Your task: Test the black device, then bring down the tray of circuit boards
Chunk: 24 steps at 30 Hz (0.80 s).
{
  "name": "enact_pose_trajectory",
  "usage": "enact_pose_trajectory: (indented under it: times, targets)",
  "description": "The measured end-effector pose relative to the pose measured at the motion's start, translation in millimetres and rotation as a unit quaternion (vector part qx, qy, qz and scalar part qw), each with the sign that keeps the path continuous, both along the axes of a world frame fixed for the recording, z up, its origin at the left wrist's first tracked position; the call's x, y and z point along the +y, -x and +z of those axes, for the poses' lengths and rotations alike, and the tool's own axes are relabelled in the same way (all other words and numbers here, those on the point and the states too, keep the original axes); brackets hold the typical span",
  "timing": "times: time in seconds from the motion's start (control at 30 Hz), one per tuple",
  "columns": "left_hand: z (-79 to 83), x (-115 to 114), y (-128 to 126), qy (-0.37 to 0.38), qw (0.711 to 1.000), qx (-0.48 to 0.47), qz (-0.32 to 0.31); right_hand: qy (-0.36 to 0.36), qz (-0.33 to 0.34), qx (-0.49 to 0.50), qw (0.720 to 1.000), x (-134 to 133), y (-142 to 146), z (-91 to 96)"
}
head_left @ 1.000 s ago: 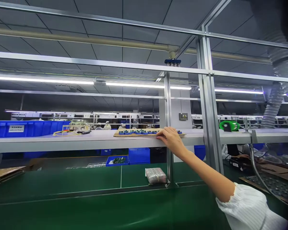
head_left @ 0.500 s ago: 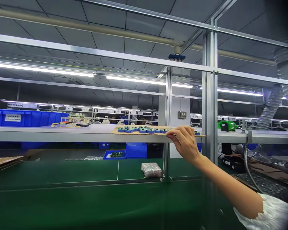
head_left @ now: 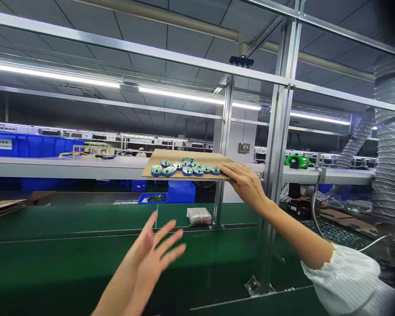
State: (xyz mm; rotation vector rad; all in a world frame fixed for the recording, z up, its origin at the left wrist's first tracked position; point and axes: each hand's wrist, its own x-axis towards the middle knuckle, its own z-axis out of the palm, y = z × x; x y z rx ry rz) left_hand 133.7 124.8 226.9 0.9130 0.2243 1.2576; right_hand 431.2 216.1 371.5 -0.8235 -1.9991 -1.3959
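A brown cardboard sheet point(head_left: 184, 154) juts out over the front edge of a white shelf, tilted with its near side low. Several small blue-and-green circuit modules point(head_left: 186, 169) lie scattered on it. My right hand point(head_left: 245, 182) grips the sheet's near right edge, with its fingers over the cardboard. My left hand point(head_left: 154, 259) is raised below the sheet, blurred, fingers spread and touching nothing. It is nearest a plastic-wrapped packet point(head_left: 199, 216) on the green belt beyond.
A green conveyor belt point(head_left: 69, 224) runs under my hands. An aluminium frame upright point(head_left: 278, 131) stands just right of the sheet. A blue bin point(head_left: 29, 147) and yellow cables point(head_left: 75, 155) sit on the shelf point(head_left: 52, 169). A green reel point(head_left: 296, 161) stands to the right.
The cardboard sheet has come nearer and tilted, showing more of its top, with my right hand still on it. My left hand has risen into view, open. The view has tilted slightly.
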Motion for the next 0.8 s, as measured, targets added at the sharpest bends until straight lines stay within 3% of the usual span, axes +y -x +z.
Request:
enact_pose_trajectory:
  times: [0.07,0.13,0.23,0.37,0.6,0.8]
  targets:
    - [48.5,31,-13,0.037,0.999,-0.033,0.019,0.006,-0.003,0.003,1.0,-1,1,3.0]
    - [87.5,49,-24,0.017,0.998,-0.064,0.02,0.01,-0.007,0.002,1.0,-3,3,7.7]
    - [118.9,61,-33,-0.009,0.991,-0.12,0.06,0.01,-0.015,-0.005,1.0,-11,5,14.7]
    - [129.4,67,-31,0.019,0.983,-0.139,0.12,-0.005,-0.022,-0.014,1.0,-23,11,20.7]
    - [144.5,56,-13,0.031,0.982,-0.11,0.153,-0.007,-0.015,-0.014,1.0,-41,26,27.5]
    - [139.9,47,4,-0.013,0.979,-0.104,0.177,-0.058,0.003,-0.024,0.998,-50,43,30.7]
